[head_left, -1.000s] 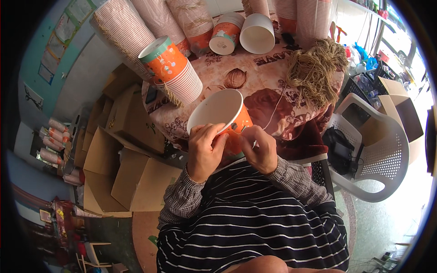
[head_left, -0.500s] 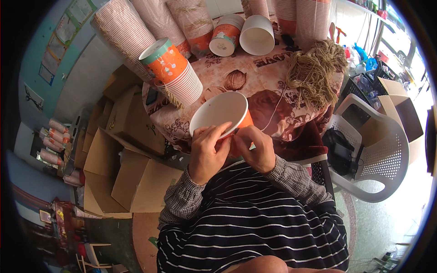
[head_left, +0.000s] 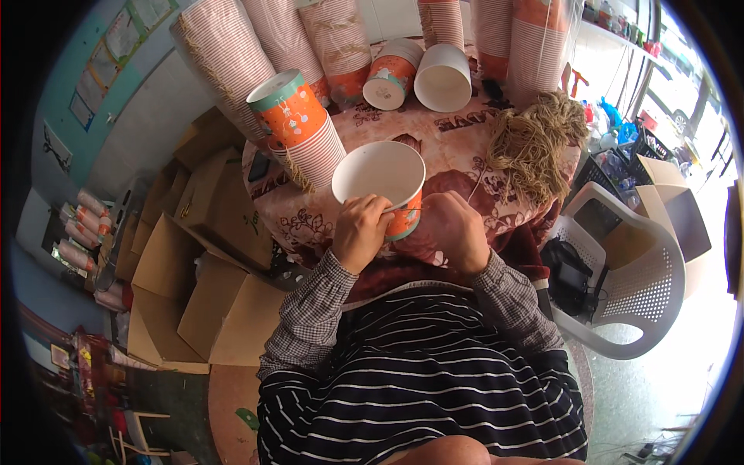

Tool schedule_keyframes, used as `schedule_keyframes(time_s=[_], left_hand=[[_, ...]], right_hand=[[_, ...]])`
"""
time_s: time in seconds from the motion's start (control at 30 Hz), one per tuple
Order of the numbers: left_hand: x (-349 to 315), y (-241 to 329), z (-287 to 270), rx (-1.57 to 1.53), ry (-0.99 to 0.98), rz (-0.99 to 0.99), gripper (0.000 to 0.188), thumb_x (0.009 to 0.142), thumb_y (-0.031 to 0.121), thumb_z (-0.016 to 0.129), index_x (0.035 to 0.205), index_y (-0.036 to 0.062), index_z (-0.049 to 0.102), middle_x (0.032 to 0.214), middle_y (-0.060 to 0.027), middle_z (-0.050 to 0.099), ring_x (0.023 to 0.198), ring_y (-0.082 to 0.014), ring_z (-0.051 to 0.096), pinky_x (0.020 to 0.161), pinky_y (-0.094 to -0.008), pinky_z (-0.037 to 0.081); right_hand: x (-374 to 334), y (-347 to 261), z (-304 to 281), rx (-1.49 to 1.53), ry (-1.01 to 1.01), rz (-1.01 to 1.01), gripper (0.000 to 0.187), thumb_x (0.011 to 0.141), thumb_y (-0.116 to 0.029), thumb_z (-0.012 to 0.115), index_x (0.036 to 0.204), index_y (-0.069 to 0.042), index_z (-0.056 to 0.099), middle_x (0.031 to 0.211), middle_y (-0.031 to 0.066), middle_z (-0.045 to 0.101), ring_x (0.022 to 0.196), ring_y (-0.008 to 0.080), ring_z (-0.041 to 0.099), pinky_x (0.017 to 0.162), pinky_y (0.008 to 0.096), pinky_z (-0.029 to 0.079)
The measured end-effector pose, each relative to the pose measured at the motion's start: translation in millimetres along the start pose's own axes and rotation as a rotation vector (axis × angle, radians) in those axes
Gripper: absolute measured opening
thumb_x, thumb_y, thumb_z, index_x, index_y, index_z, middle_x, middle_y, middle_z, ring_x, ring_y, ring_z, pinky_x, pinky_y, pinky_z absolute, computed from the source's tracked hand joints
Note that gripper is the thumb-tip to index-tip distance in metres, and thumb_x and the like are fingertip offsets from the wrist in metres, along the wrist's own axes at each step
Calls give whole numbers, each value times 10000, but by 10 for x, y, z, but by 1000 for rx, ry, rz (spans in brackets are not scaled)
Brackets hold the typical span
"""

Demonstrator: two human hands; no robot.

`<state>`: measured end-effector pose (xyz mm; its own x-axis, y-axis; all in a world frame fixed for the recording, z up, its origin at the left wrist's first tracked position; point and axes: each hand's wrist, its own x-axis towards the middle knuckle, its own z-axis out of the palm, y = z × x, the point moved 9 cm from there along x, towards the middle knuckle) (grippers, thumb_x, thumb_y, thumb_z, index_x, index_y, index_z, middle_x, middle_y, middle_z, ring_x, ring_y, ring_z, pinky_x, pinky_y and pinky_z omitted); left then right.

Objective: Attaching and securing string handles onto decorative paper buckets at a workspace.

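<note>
One orange cup [head_left: 404,223] pinched by left hand [head_left: 360,232], fingers nearly closed; right hand [head_left: 456,232] fingers curled (hold unclear).

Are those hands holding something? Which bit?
The left hand holds the orange cup by its near rim. The right hand is blurred; its hold cannot be told.

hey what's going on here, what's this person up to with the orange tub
Seated at a cloth-covered table, a person grips an orange paper tub near its rim with the left hand. The right hand is blurred at the tub's right side; what it holds is unclear. A heap of tan string lies to the right, a stack of similar tubs to the left.
</note>
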<state>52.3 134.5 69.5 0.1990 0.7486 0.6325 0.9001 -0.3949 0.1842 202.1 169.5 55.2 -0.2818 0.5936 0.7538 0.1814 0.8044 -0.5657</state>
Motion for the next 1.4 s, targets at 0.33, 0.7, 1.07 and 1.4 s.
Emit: schedule_keyframes(time_s=[0.33,0.7,1.07,1.4], left_hand=[[-24,-267,49,-407,18,-178,87,847,67,643,880,7,589,823,-162,648,825,-350,629,735,-421,478],[247,-339,-75,-269,265,-23,119,863,1,599,964,22,540,881,-150,594,773,-367,615,657,-427,487],[-32,-454,-60,-493,330,-154,241,866,80,665,1085,24,580,897,-116,640,784,-268,639,759,-385,508],[-544,-406,-194,-258,465,-68,388,866,137,645,1213,2,539,1181,-166,560,1128,-335,521,1008,-458,379]], right_hand=[[204,86,191,-39,-138,5,180,841,-67,627,1020,-41,626,921,135,615,772,332,639,669,383,531],[697,219,730,272,-469,70,202,825,-108,649,987,12,635,820,131,653,756,214,663,649,325,517],[465,131,696,134,-332,174,158,832,-149,676,908,-10,668,766,131,654,692,250,650,644,340,512],[482,170,724,128,-279,198,68,853,-69,620,878,-6,619,765,123,626,672,238,657,603,331,511]])
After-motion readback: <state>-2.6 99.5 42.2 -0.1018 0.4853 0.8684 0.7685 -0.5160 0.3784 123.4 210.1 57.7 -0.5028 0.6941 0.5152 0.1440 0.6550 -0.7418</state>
